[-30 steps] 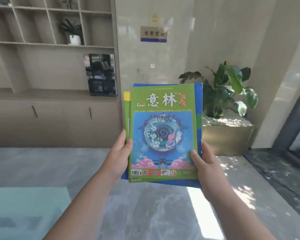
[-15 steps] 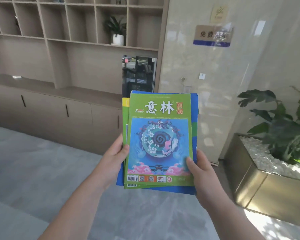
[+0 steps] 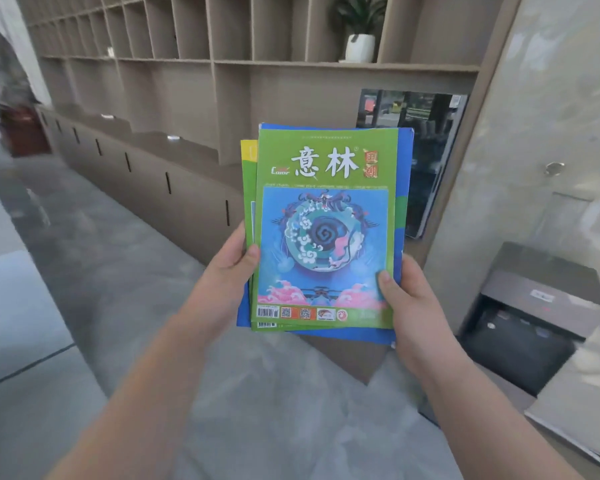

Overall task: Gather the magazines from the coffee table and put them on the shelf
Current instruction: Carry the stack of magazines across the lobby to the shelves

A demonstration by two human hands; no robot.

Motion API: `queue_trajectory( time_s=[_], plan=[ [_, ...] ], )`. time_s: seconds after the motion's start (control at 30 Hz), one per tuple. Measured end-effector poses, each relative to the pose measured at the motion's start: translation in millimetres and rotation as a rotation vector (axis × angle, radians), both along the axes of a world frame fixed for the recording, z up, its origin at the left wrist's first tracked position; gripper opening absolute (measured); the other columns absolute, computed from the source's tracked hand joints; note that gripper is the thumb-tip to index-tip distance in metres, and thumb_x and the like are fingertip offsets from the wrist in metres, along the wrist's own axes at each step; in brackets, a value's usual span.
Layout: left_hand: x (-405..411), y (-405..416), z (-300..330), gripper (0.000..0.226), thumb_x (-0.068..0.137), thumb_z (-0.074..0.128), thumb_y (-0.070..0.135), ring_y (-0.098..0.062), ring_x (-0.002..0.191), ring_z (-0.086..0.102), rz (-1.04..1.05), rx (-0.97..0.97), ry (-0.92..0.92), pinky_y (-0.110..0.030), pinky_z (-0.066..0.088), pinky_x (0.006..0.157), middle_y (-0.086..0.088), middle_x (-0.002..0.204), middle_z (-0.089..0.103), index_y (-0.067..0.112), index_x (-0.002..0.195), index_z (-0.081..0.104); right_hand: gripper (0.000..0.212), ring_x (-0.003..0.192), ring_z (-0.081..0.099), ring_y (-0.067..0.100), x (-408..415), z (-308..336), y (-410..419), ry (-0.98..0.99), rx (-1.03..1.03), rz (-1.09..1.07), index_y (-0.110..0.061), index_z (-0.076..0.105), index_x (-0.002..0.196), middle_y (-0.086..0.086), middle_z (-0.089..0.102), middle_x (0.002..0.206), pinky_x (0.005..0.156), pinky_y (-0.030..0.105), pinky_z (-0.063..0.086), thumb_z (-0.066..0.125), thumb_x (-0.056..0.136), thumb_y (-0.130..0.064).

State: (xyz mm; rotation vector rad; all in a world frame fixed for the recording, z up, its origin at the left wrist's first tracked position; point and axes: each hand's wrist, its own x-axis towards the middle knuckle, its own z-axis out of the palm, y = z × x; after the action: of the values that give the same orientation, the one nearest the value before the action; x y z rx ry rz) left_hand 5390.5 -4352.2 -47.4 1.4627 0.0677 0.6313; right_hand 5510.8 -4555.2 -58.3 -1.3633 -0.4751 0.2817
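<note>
I hold a stack of magazines (image 3: 326, 216) upright in front of me; the top one has a green cover with a blue round picture, and blue and yellow-green covers show behind it. My left hand (image 3: 227, 271) grips the stack's lower left edge, thumb on the cover. My right hand (image 3: 409, 303) grips the lower right corner, thumb on the cover. Behind the stack stretches the wooden shelf (image 3: 194, 64), a wall of open cubbies above a long counter ledge (image 3: 174, 143) with cabinet doors below.
A white pot with a green plant (image 3: 360, 43) stands in one cubby at upper right. A dark glossy panel (image 3: 426, 161) sits at the shelf's right end beside a marble wall (image 3: 541, 133). A dark bin (image 3: 530, 317) stands on the grey floor at right.
The view has swung left and closer to the shelf: the cubbies now fill the background, and the big potted plant at right has left the frame. Both hands keep the same grip.
</note>
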Motion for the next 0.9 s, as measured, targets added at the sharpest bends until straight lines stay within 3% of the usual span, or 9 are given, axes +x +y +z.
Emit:
queue_trajectory(
  time_s=[0.07,0.2,0.33,0.5,0.67,0.77,0.9],
  plan=[
    [46.9,25.6,3.7,0.041,0.105,0.034,0.016,-0.017,0.12,0.064,0.05,-0.004,0.003,-0.035,0.056,0.093,0.009,0.136,0.063,0.034,0.14,0.047,0.023,0.091,0.075,0.015,59.1,3.5,33.7,0.011,-0.001,0.073,-0.027,0.062,0.113,-0.006,0.077,0.108,0.074,0.035,0.06,0.046,0.102,-0.014],
    [121.2,81.7,20.3,0.04,0.105,0.036,0.014,-0.019,0.113,0.069,0.198,-0.014,0.013,-0.03,0.059,0.083,0.006,0.128,0.069,0.034,0.136,0.05,0.024,0.083,0.076,0.012,158.2,20.3,109.1,0.031,0.0,0.217,-0.03,0.063,0.105,-0.012,0.078,0.097,0.071,0.033,0.062,0.045,0.102,-0.013],
    [171.9,148.1,32.6,0.039,0.104,0.039,0.019,-0.024,0.111,0.07,0.312,0.001,0.041,-0.04,0.058,0.088,0.001,0.13,0.068,0.033,0.14,0.048,0.023,0.084,0.076,0.011,228.8,27.4,193.5,0.041,0.002,0.325,-0.026,0.062,0.111,-0.012,0.077,0.099,0.068,0.03,0.062,0.045,0.102,-0.012],
    [236.4,254.9,25.2,0.039,0.104,0.04,0.021,-0.025,0.109,0.071,0.423,0.011,0.035,-0.04,0.06,0.084,-0.001,0.128,0.069,0.031,0.14,0.048,0.027,0.084,0.075,0.009,310.9,18.2,324.1,0.038,0.018,0.423,-0.028,0.062,0.109,-0.014,0.078,0.097,0.069,0.028,0.062,0.044,0.102,-0.01],
    [291.8,378.4,23.8,0.038,0.103,0.042,0.025,-0.033,0.114,0.067,0.49,0.006,0.062,-0.053,0.055,0.091,-0.007,0.131,0.067,0.028,0.139,0.049,0.03,0.086,0.075,0.012,375.7,15.2,461.0,0.053,0.019,0.476,-0.032,0.063,0.107,-0.011,0.077,0.101,0.077,0.036,0.061,0.045,0.102,-0.009],
    [327.5,451.2,31.3,0.037,0.102,0.044,0.025,-0.031,0.112,0.069,0.533,0.004,0.072,-0.049,0.057,0.09,-0.005,0.128,0.069,0.028,0.139,0.05,0.029,0.098,0.072,0.023,414.4,19.6,541.8,0.088,0.048,0.492,-0.023,0.059,0.123,0.001,0.072,0.117,0.086,0.045,0.057,0.046,0.101,-0.01],
    [377.9,539.3,41.1,0.037,0.102,0.045,0.024,-0.031,0.108,0.071,0.577,-0.001,0.079,-0.043,0.059,0.085,-0.007,0.125,0.071,0.028,0.138,0.051,0.028,0.097,0.072,0.025,464.6,21.2,634.6,0.129,0.068,0.522,-0.027,0.061,0.117,0.001,0.073,0.115,0.086,0.046,0.057,0.048,0.1,-0.009]
  ],
)
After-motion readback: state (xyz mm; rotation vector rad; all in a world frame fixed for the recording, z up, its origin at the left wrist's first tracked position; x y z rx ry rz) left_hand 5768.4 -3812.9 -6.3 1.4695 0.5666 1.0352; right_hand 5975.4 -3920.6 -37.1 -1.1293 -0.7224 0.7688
